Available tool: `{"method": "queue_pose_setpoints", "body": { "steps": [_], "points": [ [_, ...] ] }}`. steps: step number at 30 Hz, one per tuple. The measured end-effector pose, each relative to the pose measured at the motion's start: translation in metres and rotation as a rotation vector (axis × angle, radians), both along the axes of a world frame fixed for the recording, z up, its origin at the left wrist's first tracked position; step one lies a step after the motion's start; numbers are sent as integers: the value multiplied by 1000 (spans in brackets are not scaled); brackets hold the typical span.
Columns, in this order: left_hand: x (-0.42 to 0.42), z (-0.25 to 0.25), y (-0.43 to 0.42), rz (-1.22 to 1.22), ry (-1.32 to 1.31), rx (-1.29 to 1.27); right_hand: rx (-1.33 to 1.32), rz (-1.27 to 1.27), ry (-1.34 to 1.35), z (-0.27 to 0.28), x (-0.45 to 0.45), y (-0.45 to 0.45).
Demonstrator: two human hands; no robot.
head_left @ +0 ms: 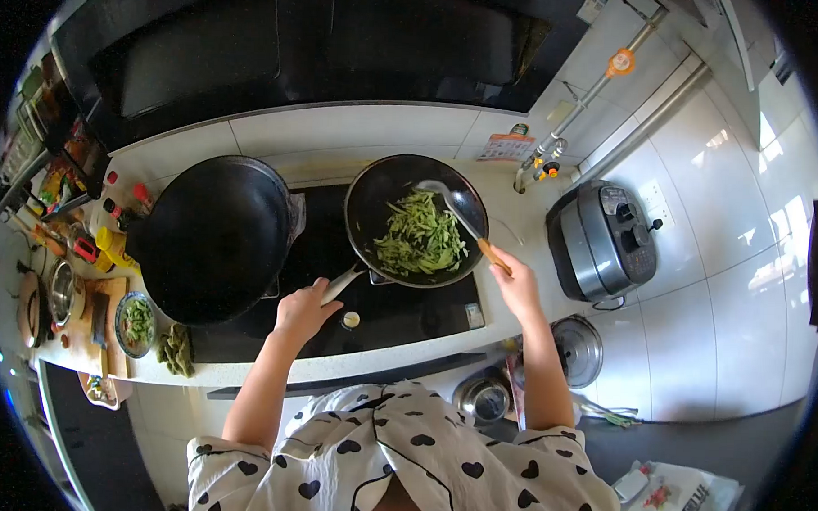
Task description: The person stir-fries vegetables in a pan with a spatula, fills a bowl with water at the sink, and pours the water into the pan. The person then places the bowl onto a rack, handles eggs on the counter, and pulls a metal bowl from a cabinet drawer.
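My left hand (304, 311) is closed round the pale handle of a dark wok (366, 186) on the right side of the stove. Sliced green vegetable strips (420, 236) lie heaped in this wok. In my right hand (514, 282) is the wooden handle of a metal spatula (456, 208). Its rounded head rests at the upper edge of the heap, inside the wok. To the left, a larger black wok (213, 235) sits on the other burner, with nothing seen in it.
A bowl of chopped greens (136, 325), a cutting board (109, 326), a green cloth (176, 350) and several bottles (116, 245) crowd the left counter. An electric pressure cooker (601, 242) stands at the right. Below it are a glass lid (577, 351) and a metal pot (483, 400).
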State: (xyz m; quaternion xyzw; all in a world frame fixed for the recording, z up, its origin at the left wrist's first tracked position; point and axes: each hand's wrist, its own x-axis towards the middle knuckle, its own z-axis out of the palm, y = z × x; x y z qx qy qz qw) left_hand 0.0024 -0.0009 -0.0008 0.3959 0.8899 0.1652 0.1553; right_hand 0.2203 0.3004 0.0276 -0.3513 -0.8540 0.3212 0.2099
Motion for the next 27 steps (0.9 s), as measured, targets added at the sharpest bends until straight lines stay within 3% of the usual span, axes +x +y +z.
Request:
{"method": "queue_pose_setpoints", "body": {
  "steps": [3,7,12,14,21,27],
  "points": [
    [-2,3,0,-8,-10,-1,-7,104,-34,4,9,-2],
    [-3,-1,-1,-12,-7,9,-155,52,-115,62,25,-4],
    [-3,-5,-1,-23,26,23,-82,99,129,2,-15,3],
    [-4,-2,1,-15,11,17,-77,134,-2,-3,-19,0],
    [-3,2,0,-13,7,7,159,319,-401,113,15,-29],
    [-3,-3,1,-7,18,6,221,225,-385,196,46,-37]
  ]
}}
